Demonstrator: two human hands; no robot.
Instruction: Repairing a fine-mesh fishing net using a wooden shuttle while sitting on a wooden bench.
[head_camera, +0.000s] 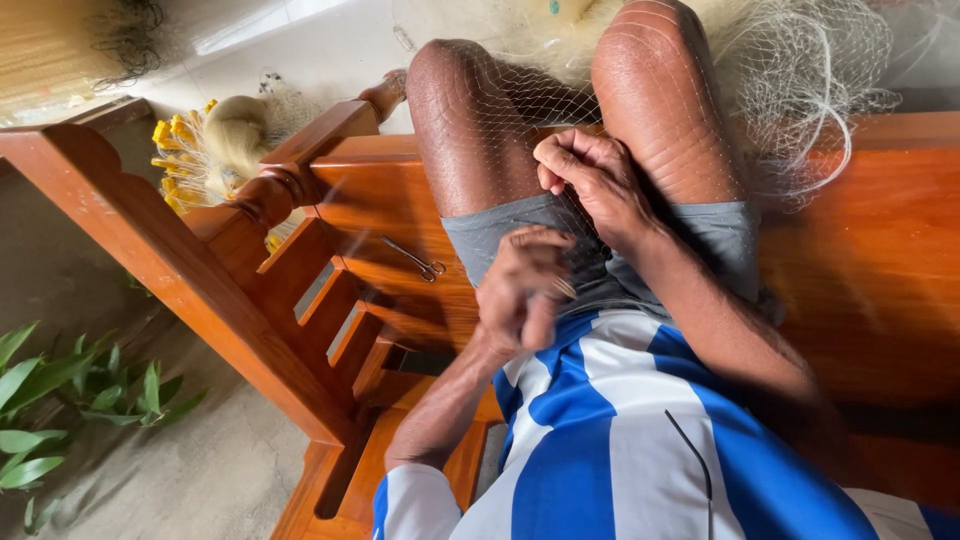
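Netting of fine, pale, near-transparent nylon mesh (800, 90) lies draped over the seated person's bare knees and bunches into a loose heap beyond the right hand (590, 180), spilling across the far part of the polished orange-brown wooden bench (880, 250). The right hand sits between the thighs, fingers curled narrow and pinched on a strand or fold of the mesh. The left hand (520, 290) is nearer the body, just below the right one, closed around what looks like a slim pale netting needle (565, 288); its shape is blurred, so I cannot tell for sure.

Work of this kind seems to go best when the right hand keeps the mesh taut at the pinch, so that each cell opens cleanly, and the left hand draws the twine snug without dragging neighbouring cells out of shape. Keeping both hands close together, as they are, looks sensible, since the thread is hard to see against grey shorts (500, 225).

The mesh is very thin and soft, with small regular diamond cells, and it presses a faint pattern against the skin. It probably snags easily on fingers and wood edges.

Left of the left hand, small metal scissors (415, 258) lie on the worktop seat, well apart from the mesh. Further left, past the carved armrest (290, 180), a bundle of yellow floats and pale twine (215, 140) rests on the floor.
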